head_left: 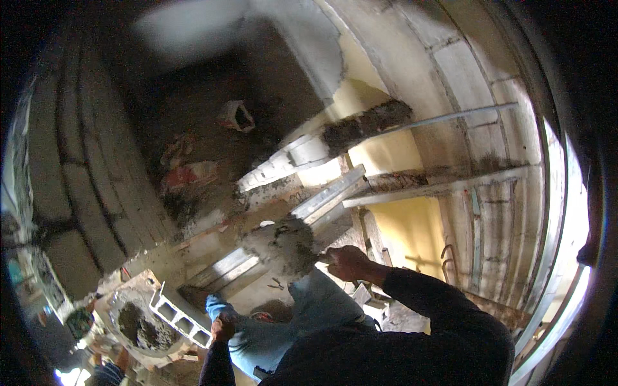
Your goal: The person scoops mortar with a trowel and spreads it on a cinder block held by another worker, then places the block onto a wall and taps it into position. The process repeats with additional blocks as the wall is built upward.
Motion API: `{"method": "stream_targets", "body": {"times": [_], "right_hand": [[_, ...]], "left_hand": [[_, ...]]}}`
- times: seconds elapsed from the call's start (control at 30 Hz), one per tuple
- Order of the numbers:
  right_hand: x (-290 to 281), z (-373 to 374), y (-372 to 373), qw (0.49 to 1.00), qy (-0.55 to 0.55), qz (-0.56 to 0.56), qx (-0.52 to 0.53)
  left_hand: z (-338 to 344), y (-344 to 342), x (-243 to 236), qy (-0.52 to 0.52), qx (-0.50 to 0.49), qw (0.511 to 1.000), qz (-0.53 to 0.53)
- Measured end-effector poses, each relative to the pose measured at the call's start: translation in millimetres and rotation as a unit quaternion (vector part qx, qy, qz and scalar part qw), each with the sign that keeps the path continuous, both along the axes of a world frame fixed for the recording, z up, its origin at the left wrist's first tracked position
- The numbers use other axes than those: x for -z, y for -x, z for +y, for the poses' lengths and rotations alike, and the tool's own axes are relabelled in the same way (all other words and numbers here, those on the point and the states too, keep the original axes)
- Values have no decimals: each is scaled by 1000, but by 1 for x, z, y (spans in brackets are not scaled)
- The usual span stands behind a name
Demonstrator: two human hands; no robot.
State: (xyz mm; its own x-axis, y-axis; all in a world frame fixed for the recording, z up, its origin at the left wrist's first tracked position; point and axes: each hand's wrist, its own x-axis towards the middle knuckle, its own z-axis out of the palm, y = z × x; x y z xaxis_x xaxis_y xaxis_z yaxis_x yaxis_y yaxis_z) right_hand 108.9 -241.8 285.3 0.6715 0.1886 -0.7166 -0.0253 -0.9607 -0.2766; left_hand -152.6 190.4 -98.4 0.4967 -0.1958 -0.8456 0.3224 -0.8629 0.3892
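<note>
My right hand point(344, 262) is closed around the handle of a trowel, whose blade lies under a grey heap of mortar point(277, 248). My left hand point(223, 327) is closed at the near end of a hollow concrete block point(181, 314), which is tilted with its cells showing. Beneath the mortar a long pale metal beam or channel point(331, 193) runs diagonally. My jeans-clad leg point(302, 321) is bent below it. A small pair of pliers point(277, 284) lies nearby on a pale surface.
A mortar tub point(119, 325) stands at lower left, beside another person's arm point(106, 372). Block walls rise left point(84, 206) and right point(463, 77). Narrow ledges point(444, 186) cross the right side. A dark lower area holds a pale container point(235, 116) and red-and-white sacks point(190, 174).
</note>
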Motion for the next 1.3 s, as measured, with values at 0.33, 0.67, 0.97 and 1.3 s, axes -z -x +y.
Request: {"method": "stream_targets", "body": {"times": [0.33,0.67,0.97,1.3], "right_hand": [[13,-196,42,989,38,-120,83],[22,-298,-125,807,-174,-154,543],[92,-290,-267,359,-703,-128,600],[96,-266,-204,218,-854,-90,464]], "left_hand": [[-38,-67,-39,55,188,974,-111],[-63,-122,-74,-3,183,983,20],[-77,-132,-88,35,122,989,-78],[-88,-190,-122,-74,72,995,-1]]}}
